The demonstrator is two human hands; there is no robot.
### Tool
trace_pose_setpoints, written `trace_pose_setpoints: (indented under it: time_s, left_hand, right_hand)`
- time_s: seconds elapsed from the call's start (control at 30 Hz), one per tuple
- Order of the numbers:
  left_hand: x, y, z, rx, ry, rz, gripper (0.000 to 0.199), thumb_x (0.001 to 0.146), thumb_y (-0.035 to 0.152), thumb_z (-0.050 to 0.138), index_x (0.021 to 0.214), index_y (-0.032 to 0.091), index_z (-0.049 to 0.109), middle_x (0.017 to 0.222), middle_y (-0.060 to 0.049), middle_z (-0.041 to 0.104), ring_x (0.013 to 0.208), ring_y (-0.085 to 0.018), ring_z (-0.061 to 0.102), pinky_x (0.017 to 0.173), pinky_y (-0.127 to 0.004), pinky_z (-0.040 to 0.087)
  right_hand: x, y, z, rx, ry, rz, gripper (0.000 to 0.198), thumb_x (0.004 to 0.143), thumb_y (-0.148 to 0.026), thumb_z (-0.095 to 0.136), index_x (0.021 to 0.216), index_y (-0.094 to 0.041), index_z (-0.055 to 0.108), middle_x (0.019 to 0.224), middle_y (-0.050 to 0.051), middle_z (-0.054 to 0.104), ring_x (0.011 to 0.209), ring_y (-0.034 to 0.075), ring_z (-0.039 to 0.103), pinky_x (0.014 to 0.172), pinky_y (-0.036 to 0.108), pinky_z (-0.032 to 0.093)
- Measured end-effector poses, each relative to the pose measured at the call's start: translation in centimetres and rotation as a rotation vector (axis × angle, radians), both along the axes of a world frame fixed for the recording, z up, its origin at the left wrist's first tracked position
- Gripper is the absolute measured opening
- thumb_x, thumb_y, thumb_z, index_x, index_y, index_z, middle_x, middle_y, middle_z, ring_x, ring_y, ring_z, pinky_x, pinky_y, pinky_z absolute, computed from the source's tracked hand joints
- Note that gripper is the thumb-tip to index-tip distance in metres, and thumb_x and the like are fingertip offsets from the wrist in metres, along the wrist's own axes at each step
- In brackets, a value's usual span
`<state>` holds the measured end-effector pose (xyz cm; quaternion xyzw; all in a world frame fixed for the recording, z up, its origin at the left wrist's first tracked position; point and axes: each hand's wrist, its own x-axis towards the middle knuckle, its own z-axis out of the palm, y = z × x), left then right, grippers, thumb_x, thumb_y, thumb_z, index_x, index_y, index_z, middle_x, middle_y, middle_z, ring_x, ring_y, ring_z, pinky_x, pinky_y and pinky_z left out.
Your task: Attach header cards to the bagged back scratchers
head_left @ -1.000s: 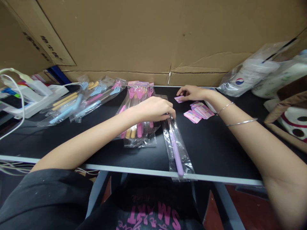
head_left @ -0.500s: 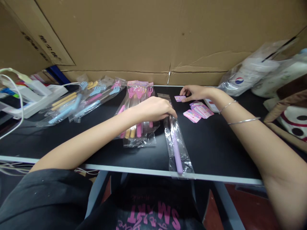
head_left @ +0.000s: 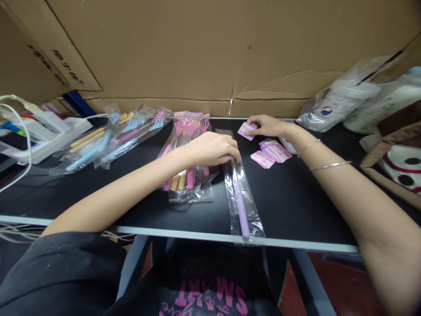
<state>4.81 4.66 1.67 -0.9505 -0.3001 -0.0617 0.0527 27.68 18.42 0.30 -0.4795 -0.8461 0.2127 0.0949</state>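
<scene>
Near the middle of the table, my left hand [head_left: 219,148] is closed on a purple-handled back scratcher [head_left: 242,210] in a clear plastic bag [head_left: 251,215]. Its upper end is hidden under my fingers, and the handle points to the front edge. Farther back, my right hand [head_left: 268,126] pinches a small pink and purple printed card [head_left: 246,131] between thumb and fingers. Just in front of that hand lies a loose pile of similar cards [head_left: 275,151]. Under and beside my left forearm are several bagged back scratchers [head_left: 190,177] with pink and yellow handles.
More bagged back scratchers [head_left: 115,147] in blue, yellow and pink lie at the left. Beyond them is a white power strip [head_left: 49,138] with cables. A bagged Pepsi cup [head_left: 335,105] and a dotted bag [head_left: 404,164] stand at the right. A cardboard wall [head_left: 184,52] closes the back.
My right hand has tilted and raised the card slightly, so more of its printed face shows. My left hand stays on the bagged back scratcher, almost unmoved.
</scene>
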Motion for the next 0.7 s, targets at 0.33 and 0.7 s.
trace_pose_setpoints:
  time_s: [0.33,0.7]
  left_hand:
    - [-2.0,2.5,0.0,0.061,-0.099,0.141,0.031,0.092,0.023,0.048,0.11,0.028,0.072,0.112,0.0,0.072,0.106,-0.016,0.062,0.084,-0.025,0.047]
    - [-2.2,6.8,-0.6,-0.088,-0.018,0.369,0.047,0.089,0.042,0.052,0.134,0.026,0.057,0.124,-0.004,0.067,0.11,-0.023,0.06,0.091,-0.031,0.045]
  right_hand:
    - [-2.1,-0.6,-0.9,0.135,0.35,-0.046,0.029,0.078,-0.042,0.067,0.097,-0.021,0.065,0.102,0.007,0.07,0.101,0.025,0.061,0.091,0.039,0.049]
    - [-3.2,0.2,-3.8,0.015,0.804,-0.033,0.014,0.072,-0.007,0.064,0.071,-0.021,0.063,0.072,-0.001,0.069,0.069,0.014,0.064,0.077,0.031,0.053]
